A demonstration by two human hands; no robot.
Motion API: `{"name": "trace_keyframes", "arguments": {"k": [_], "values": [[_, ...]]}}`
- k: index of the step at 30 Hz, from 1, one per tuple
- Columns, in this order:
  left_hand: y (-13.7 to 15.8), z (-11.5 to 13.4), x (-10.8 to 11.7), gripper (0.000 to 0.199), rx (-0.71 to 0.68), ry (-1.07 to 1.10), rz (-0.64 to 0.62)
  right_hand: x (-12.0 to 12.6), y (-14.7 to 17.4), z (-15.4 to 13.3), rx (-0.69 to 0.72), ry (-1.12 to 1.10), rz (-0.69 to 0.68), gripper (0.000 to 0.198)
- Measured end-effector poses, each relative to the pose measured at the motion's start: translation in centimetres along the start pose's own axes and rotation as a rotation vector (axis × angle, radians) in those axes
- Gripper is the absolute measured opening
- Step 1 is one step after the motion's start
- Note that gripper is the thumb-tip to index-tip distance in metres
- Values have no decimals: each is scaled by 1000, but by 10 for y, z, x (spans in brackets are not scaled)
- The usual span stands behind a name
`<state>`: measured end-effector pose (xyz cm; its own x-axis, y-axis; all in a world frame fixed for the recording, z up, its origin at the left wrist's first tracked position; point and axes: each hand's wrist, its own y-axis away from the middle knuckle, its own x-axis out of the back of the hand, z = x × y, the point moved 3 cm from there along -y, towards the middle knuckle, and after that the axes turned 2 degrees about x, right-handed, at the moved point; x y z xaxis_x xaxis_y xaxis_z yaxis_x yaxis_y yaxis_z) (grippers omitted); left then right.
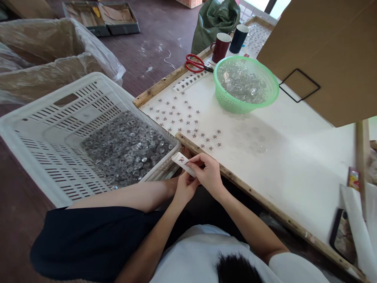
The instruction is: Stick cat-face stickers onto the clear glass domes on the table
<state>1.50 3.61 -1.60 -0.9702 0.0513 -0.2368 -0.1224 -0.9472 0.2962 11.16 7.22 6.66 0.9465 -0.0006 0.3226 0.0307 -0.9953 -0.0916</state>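
Observation:
Over my lap, beside the table's wooden edge, I hold a narrow white sticker strip with a small dark printed figure near its far end. My left hand grips the strip's near end from below. Closed over its middle, the thumb and fingers of my right hand pinch the strip; whether a single sticker is between them I cannot tell. On the white tabletop nearby lie scattered clear pieces with the same kind of print. A longer printed strip lies behind them.
Left stands a white plastic crate holding many clear round pieces. A green basket of clear pieces sits on the table, near red-handled scissors, two mugs and a large cardboard box. A phone lies at right.

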Motion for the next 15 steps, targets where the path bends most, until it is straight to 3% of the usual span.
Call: {"name": "trace_keyframes", "arguments": {"k": [3, 5, 9, 12, 15], "values": [[0, 5, -1, 29, -19, 33, -2, 3, 3, -9, 103, 43, 43, 8], [1, 9, -2, 32, 22, 52, 0, 18, 0, -10, 121, 25, 79, 7], [5, 15, -2, 36, 122, 34, 35, 88, -14, 12, -38, -2, 224, 13], [6, 19, -4, 36, 111, 10, 35, 138, -19, 39, -183, 170, 190, 20], [7, 21, -5, 35, 102, 4, 27, 158, -17, 57, -257, 331, 81, 22]]}}
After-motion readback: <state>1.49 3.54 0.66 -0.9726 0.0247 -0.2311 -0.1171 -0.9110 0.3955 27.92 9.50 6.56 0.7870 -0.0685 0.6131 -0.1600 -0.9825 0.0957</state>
